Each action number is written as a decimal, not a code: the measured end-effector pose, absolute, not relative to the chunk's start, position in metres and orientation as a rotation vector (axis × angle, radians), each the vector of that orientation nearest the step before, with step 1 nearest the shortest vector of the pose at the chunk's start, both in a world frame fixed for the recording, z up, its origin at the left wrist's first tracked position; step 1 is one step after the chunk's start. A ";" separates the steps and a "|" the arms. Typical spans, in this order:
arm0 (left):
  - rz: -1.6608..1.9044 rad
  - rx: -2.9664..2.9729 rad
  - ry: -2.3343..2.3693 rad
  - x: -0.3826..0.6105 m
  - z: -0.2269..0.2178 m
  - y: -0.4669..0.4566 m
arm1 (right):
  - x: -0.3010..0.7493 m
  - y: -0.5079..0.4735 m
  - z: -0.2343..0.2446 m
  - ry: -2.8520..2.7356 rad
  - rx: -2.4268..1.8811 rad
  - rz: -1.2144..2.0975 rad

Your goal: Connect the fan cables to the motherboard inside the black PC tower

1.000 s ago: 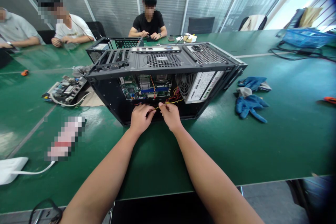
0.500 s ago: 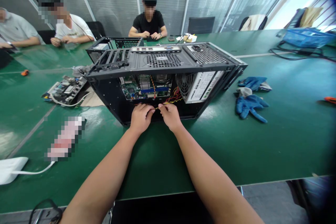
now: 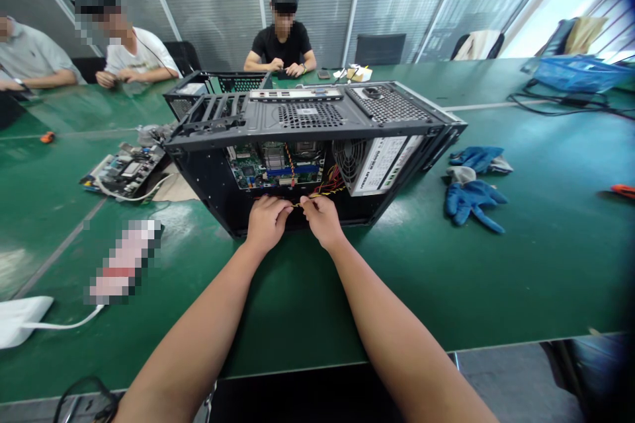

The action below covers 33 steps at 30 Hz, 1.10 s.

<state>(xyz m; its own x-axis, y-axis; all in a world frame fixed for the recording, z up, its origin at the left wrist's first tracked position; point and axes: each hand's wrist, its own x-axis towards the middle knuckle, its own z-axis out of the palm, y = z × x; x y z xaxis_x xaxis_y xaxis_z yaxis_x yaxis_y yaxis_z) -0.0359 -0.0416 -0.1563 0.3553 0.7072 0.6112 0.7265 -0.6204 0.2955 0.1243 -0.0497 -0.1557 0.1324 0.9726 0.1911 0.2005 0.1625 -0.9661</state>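
Observation:
A black computer case (image 3: 208, 195) lies before me with its open side facing me. Inside it are a green motherboard (image 3: 248, 175) and, at the right, a power supply (image 3: 384, 165) with a fan grille. My left hand (image 3: 266, 219) is closed at the case's lower edge, its thumb and fingers pinching a thin yellow-and-black cable (image 3: 297, 205). Just to the right, my right hand (image 3: 322, 218) pinches the same cable, which runs on towards the power supply. Red and yellow wires (image 3: 335, 180) bunch beside the fan. The fingertips partly hide the cable.
Left of the case lies a loose circuit board (image 3: 126, 168) with a white cable; nearer me is a phone (image 3: 124, 261) on a charging lead. Blue gloves (image 3: 473, 198) lie to the right, a blue basket (image 3: 580, 73) farther back. Several people sit across the green table (image 3: 540, 277).
Almost nothing differs. Both hands keep their pinch on the cable at the same spot, and the case stays put.

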 end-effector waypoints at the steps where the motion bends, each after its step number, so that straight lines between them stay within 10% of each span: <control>1: -1.148 -2.553 -1.356 -0.036 -0.156 -0.042 | 0.124 -0.050 -0.155 -1.288 -1.285 0.879; 33: -1.255 -2.382 -1.422 -0.038 -0.154 -0.042 | 0.123 -0.051 -0.151 -0.981 -1.135 1.148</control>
